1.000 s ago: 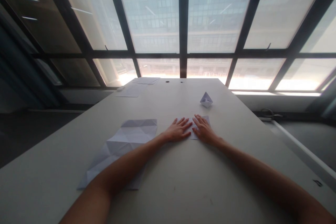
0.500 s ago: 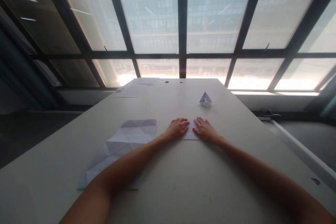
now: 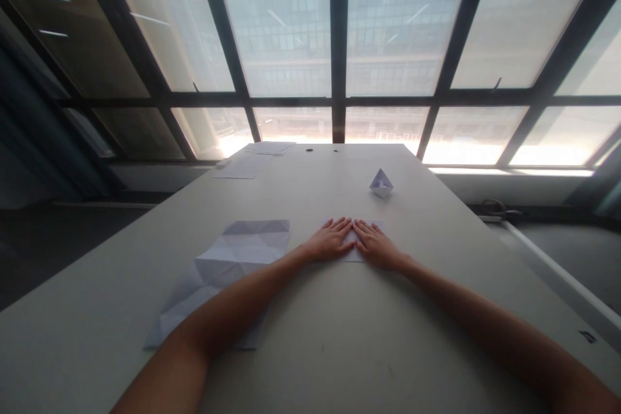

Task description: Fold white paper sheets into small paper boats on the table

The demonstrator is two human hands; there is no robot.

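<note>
Fingers (image 3: 343, 224) of both hands lie stretched out flat, uncurled, with the tips of the two hands pointing in toward each other. From my end of the head camera I count two hands, the left hand (image 3: 327, 244) and the right hand (image 3: 377, 247), and their index fingertips come so near that I cannot tell whether they touch. Beneath them I see one small paper (image 3: 353, 256), on the table near its middle, with both palms over it. Of this paper I get a white, pale violet-tinged wedge between the hands, a straight near edge, and a faint sliver beyond the right fingers; the rest is covered, so I cannot tell its full outline or its folds.

I count one large creased sheet (image 3: 242, 251) on the left, crossed by fold lines, uneven on top, and partly hidden by the left forearm. One folded paper shape (image 3: 381, 184) stands beyond the right hand, with a pointed peak over a pale base. At the far left end I make out at least two flat sheets (image 3: 236, 170), though their exact number escapes me. Two dark spots (image 3: 309, 150) mark the far end of the white table (image 3: 320, 310).
</note>
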